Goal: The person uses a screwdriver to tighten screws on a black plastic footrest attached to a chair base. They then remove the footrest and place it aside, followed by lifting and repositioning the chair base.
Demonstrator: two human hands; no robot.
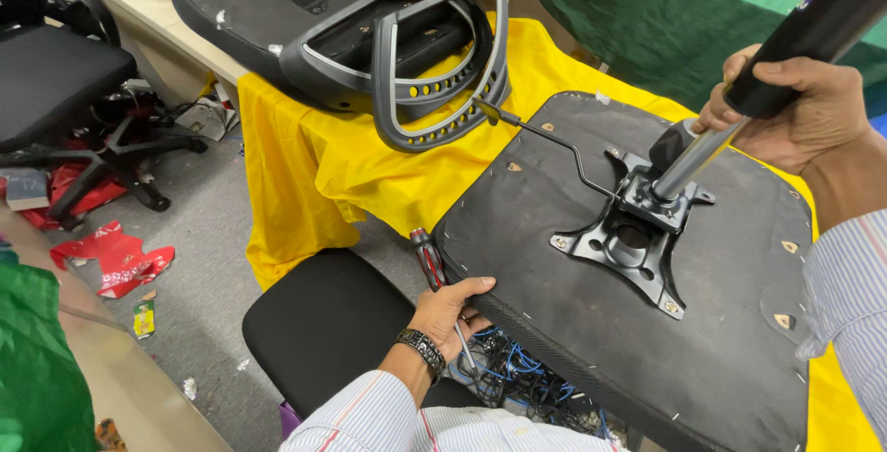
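An upturned black chair seat (573, 323) lies on a yellow cloth, with a black metal mechanism plate (633, 230) screwed to its underside. My right hand (795, 110) grips a black gas lift cylinder (813, 27) whose silver rod (693, 158) stands tilted in the plate's socket. My left hand (453, 309) holds the seat's near-left edge and also a screwdriver (431, 260) with a red and black handle, its shaft pointing down. A thin lever (554, 138) sticks out from the plate toward the far left.
Grey chair armrests (434, 73) lie on another upturned seat (249, 8) at the back. A black stool seat (323, 323) sits below my left arm, with tangled cables (517, 373) beside it. An office chair (65, 73) stands at left among red scraps (120, 258) on the floor.
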